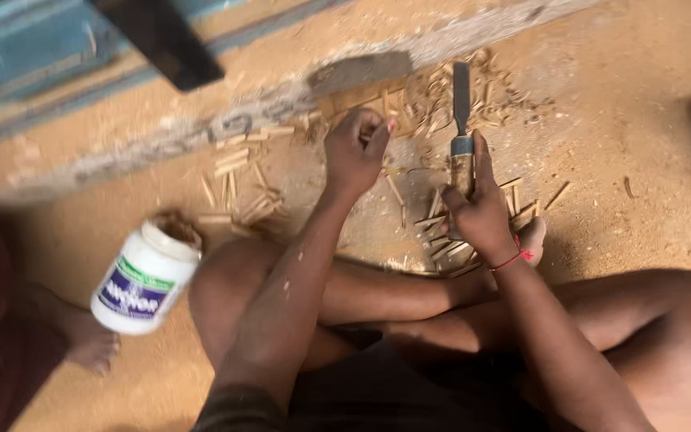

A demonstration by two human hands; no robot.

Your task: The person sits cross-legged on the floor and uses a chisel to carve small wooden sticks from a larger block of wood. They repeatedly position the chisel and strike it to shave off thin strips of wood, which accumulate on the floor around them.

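I sit cross-legged on a sawdust-covered floor. My right hand (480, 210) grips the wooden handle of a chisel (461, 120), whose dark steel blade points away from me. My left hand (355, 148) is closed around a small wooden sliver, pinched at the fingertips just left of the chisel. Several short wood sticks (237, 172) and chips lie scattered on the ground around and beyond both hands. A red thread circles my right wrist.
A white plastic jar (145, 278) with a blue-green label lies tilted at the left, near another person's bare foot (89, 342). A worn wooden block (357, 72) sits ahead. A dark post (161, 36) and blue painted board run along the top left.
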